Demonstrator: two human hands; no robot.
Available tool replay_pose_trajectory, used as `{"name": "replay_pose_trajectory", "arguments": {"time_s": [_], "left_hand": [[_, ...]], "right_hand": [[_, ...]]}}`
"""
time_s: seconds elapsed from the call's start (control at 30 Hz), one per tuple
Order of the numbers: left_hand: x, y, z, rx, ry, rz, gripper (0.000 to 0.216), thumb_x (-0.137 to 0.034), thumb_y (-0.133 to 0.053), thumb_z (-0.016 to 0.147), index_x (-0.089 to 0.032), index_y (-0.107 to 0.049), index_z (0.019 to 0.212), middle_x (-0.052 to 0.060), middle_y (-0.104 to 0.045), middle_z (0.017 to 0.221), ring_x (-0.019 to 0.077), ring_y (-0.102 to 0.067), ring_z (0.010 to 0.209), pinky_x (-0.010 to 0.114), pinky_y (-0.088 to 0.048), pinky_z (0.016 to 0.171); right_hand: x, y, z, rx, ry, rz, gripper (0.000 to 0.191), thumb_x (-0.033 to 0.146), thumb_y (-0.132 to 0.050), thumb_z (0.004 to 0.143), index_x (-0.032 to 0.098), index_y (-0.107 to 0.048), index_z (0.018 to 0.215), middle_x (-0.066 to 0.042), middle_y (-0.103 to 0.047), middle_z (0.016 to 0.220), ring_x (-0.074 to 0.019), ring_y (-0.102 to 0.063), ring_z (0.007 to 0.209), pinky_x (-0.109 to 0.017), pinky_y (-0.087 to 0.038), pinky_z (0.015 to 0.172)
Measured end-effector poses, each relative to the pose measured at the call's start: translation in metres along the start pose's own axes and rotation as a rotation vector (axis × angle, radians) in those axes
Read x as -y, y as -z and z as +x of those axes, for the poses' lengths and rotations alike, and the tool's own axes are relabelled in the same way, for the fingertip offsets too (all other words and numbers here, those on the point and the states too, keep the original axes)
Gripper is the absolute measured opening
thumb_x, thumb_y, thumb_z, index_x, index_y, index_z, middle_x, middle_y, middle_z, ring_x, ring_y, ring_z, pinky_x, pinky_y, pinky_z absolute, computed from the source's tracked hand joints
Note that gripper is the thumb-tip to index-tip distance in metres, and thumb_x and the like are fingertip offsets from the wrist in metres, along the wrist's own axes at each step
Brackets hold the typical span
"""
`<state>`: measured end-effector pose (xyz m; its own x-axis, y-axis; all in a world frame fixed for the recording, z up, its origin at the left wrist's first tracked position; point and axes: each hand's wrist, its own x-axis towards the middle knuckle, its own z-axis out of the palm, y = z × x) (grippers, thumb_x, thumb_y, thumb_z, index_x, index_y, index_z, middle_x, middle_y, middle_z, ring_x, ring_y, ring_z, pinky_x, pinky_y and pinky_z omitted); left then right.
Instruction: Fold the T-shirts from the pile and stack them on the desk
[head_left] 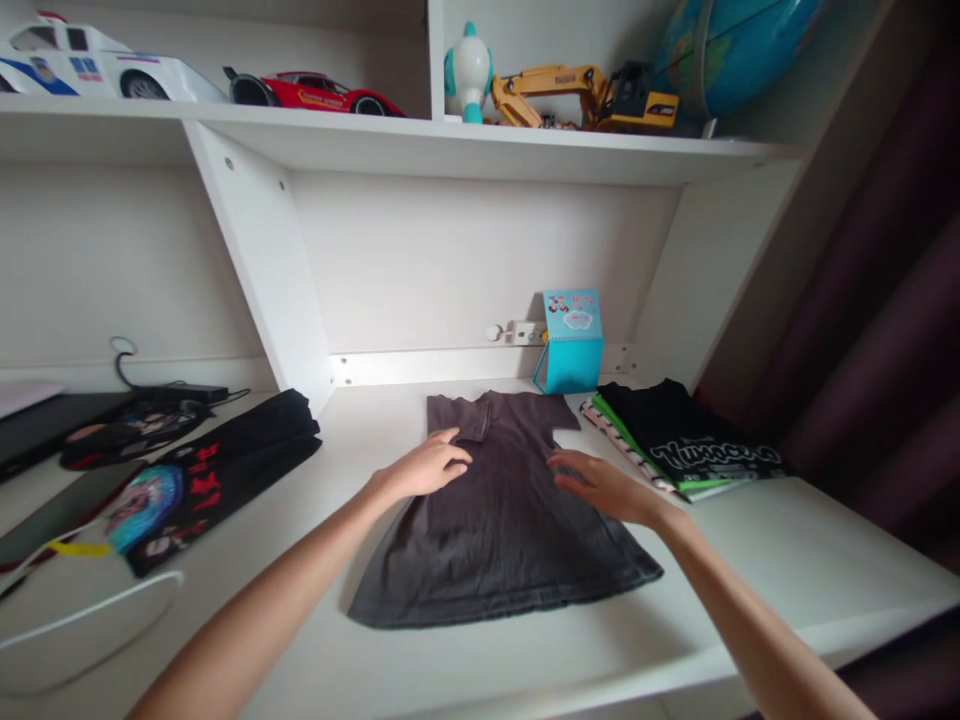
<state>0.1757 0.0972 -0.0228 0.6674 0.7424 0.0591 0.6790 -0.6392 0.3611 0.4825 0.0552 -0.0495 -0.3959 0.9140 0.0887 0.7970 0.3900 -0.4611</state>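
A dark grey T-shirt (502,530) lies spread on the white desk, its hem toward me and its sleeves at the far end. The left sleeve is folded inward over the body. My left hand (427,466) is at the shirt's left edge just below that sleeve, fingers apart, with no cloth visibly gripped. Over the right edge, below the right sleeve, my right hand (596,484) rests or hovers with its fingers stretched out. Whether its fingertips press on the cloth I cannot tell.
Folded shirts (690,440) are stacked at the right. A black printed garment (225,470) and a white cable (90,610) lie at the left. Behind the shirt stand a blue desk calendar (574,350) and a power socket (525,333). Toys and a globe (731,60) fill the shelf above.
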Motion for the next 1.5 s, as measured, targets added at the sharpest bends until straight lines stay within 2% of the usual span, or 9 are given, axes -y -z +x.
{"name": "replay_pose_trajectory", "arguments": {"time_s": [0.2, 0.47, 0.63, 0.77, 0.9, 1.0, 1.17, 1.37, 1.5], "left_hand": [[0.043, -0.040, 0.050, -0.120, 0.295, 0.216, 0.036, -0.029, -0.041, 0.089, -0.014, -0.056, 0.117, 0.015, -0.048, 0.129, 0.0250, -0.045, 0.119, 0.030, -0.038, 0.093], [0.094, -0.021, -0.001, -0.253, 0.755, 0.299, 0.044, -0.039, -0.039, 0.085, -0.008, -0.054, 0.112, 0.022, -0.052, 0.114, 0.0316, -0.057, 0.097, 0.041, -0.046, 0.077], [0.102, -0.006, -0.018, -0.231, 0.895, 0.433, 0.051, -0.051, -0.042, 0.082, -0.011, -0.062, 0.107, 0.024, -0.048, 0.123, 0.0402, -0.044, 0.115, 0.050, -0.042, 0.083], [0.086, -0.008, -0.004, -0.361, 0.691, 0.569, 0.054, -0.038, -0.040, 0.086, -0.009, -0.041, 0.132, 0.023, -0.028, 0.142, 0.0390, -0.018, 0.132, 0.053, -0.029, 0.097], [0.073, -0.033, 0.010, -0.130, 0.338, 0.358, 0.061, -0.051, -0.026, 0.090, -0.016, -0.033, 0.138, 0.015, -0.022, 0.148, 0.0323, -0.013, 0.136, 0.046, -0.022, 0.104], [0.074, -0.051, 0.012, -0.044, 0.314, 0.267, 0.066, -0.062, -0.019, 0.087, -0.025, -0.027, 0.141, 0.011, -0.019, 0.149, 0.0326, -0.012, 0.136, 0.049, -0.017, 0.105], [0.081, -0.060, 0.009, -0.086, 0.318, 0.240, 0.070, -0.070, -0.015, 0.082, -0.033, -0.023, 0.141, 0.006, -0.016, 0.150, 0.0353, -0.008, 0.136, 0.051, -0.013, 0.105], [0.079, -0.058, 0.007, -0.105, 0.324, 0.228, 0.071, -0.072, -0.016, 0.080, -0.036, -0.024, 0.140, 0.003, -0.018, 0.150, 0.0392, -0.006, 0.135, 0.052, -0.014, 0.104], [0.081, -0.055, 0.007, -0.108, 0.331, 0.219, 0.071, -0.074, -0.017, 0.079, -0.038, -0.024, 0.140, 0.001, -0.017, 0.150, 0.0391, -0.006, 0.135, 0.052, -0.013, 0.105]], "right_hand": [[-0.003, -0.062, 0.025, -0.059, -0.124, -0.157, 0.054, 0.047, -0.035, 0.089, 0.019, -0.039, 0.136, -0.011, -0.029, 0.145, -0.0297, -0.019, 0.135, -0.050, -0.020, 0.107], [-0.006, -0.072, 0.022, -0.111, -0.182, -0.317, 0.051, 0.047, -0.030, 0.091, 0.024, -0.038, 0.136, -0.005, -0.030, 0.145, -0.0252, -0.021, 0.135, -0.047, -0.024, 0.106], [-0.009, -0.075, 0.023, -0.104, -0.148, -0.338, 0.052, 0.048, -0.029, 0.091, 0.025, -0.037, 0.137, -0.005, -0.028, 0.146, -0.0249, -0.020, 0.135, -0.047, -0.025, 0.106], [-0.010, -0.078, 0.023, -0.114, -0.142, -0.344, 0.052, 0.048, -0.030, 0.091, 0.025, -0.038, 0.137, -0.005, -0.029, 0.146, -0.0250, -0.021, 0.135, -0.047, -0.026, 0.106], [-0.013, -0.077, 0.018, -0.108, -0.122, -0.355, 0.052, 0.048, -0.029, 0.091, 0.024, -0.037, 0.137, -0.007, -0.028, 0.146, -0.0261, -0.021, 0.135, -0.047, -0.026, 0.106], [-0.017, -0.067, 0.015, -0.056, -0.098, -0.334, 0.054, 0.050, -0.031, 0.090, 0.024, -0.036, 0.137, -0.008, -0.030, 0.145, -0.0274, -0.024, 0.134, -0.046, -0.030, 0.103], [-0.016, -0.045, 0.045, -0.060, -0.140, -0.321, 0.046, 0.046, -0.032, 0.090, 0.020, -0.053, 0.123, -0.009, -0.053, 0.128, -0.0222, -0.046, 0.120, -0.036, -0.036, 0.100], [-0.019, -0.062, 0.118, -0.089, -0.263, -0.348, 0.052, 0.052, -0.026, 0.090, 0.030, -0.037, 0.135, -0.004, -0.030, 0.145, -0.0289, -0.021, 0.134, -0.053, -0.025, 0.101], [-0.034, -0.077, 0.136, -0.077, -0.396, -0.358, 0.060, 0.063, -0.021, 0.086, 0.036, -0.027, 0.140, -0.002, -0.025, 0.148, -0.0362, -0.016, 0.134, -0.061, -0.018, 0.099]]}}
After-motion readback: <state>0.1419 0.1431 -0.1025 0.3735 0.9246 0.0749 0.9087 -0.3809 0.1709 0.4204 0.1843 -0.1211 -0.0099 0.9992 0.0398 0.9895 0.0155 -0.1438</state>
